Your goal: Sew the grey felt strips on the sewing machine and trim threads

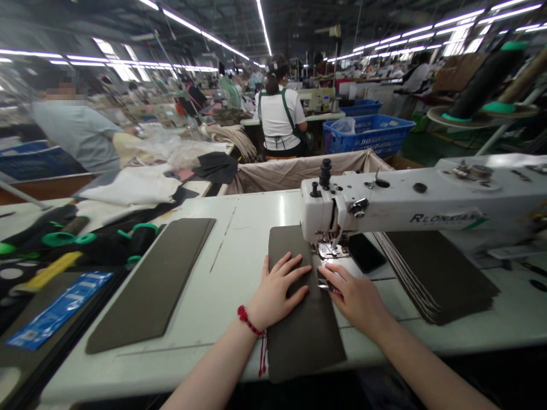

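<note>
A dark grey strip of material (305, 336) lies lengthwise on the white table, its far end under the needle of a white sewing machine (410, 208). My left hand (277, 293) rests flat on the strip with fingers spread, a red bead bracelet at its wrist. My right hand (354, 296) sits on the strip's right edge just in front of the presser foot (329, 249), fingers pinched on a small metal tool (325, 285) that I cannot name.
A stack of dark strips (440, 276) lies under the machine arm at right. Another dark strip (158, 279) lies at left. Thread cones with green ends (102, 239) crowd the far left. Other workers and blue crates (371, 134) fill the background.
</note>
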`<action>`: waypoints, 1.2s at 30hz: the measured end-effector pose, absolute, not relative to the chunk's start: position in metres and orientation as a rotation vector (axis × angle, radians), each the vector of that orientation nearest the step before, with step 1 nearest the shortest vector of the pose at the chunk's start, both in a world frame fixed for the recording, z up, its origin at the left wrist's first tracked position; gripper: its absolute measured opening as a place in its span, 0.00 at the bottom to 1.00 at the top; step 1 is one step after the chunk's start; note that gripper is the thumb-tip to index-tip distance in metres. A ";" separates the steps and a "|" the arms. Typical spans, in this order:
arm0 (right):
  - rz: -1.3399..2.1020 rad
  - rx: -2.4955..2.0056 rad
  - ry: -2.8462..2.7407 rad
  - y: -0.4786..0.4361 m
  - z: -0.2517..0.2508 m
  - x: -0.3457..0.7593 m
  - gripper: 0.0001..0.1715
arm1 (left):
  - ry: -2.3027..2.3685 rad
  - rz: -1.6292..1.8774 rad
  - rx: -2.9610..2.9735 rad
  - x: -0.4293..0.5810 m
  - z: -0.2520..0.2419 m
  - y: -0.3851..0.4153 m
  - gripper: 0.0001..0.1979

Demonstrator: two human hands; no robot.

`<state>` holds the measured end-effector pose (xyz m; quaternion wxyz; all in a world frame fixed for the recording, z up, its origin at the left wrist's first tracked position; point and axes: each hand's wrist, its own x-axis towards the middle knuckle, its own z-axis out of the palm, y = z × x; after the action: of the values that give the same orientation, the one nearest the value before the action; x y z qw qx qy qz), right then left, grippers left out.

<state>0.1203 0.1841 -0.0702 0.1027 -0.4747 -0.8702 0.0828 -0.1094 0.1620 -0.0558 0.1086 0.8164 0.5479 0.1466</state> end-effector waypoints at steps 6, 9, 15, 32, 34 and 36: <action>0.237 -1.403 -2.576 0.184 -0.071 0.121 0.28 | 1.616 0.441 2.404 -0.109 -0.057 0.162 0.21; 0.242 -1.406 -2.574 0.184 -0.071 0.120 0.29 | 1.614 0.450 2.407 -0.109 -0.057 0.162 0.21; 0.248 -1.397 -2.563 0.184 -0.072 0.121 0.29 | 1.611 0.448 2.412 -0.110 -0.057 0.162 0.21; 0.220 -1.391 -2.562 0.184 -0.074 0.121 0.31 | 1.642 0.462 2.407 -0.109 -0.060 0.163 0.21; 0.222 -1.387 -2.561 0.184 -0.074 0.121 0.31 | 1.648 0.458 2.409 -0.109 -0.061 0.163 0.21; 0.224 -1.384 -2.561 0.184 -0.074 0.121 0.30 | 1.653 0.462 2.414 -0.108 -0.062 0.163 0.21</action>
<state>0.1208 0.1839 -0.0739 0.1109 -0.4711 -0.8717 0.0762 -0.1083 0.1634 -0.0615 0.0897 0.8118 0.5557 0.1554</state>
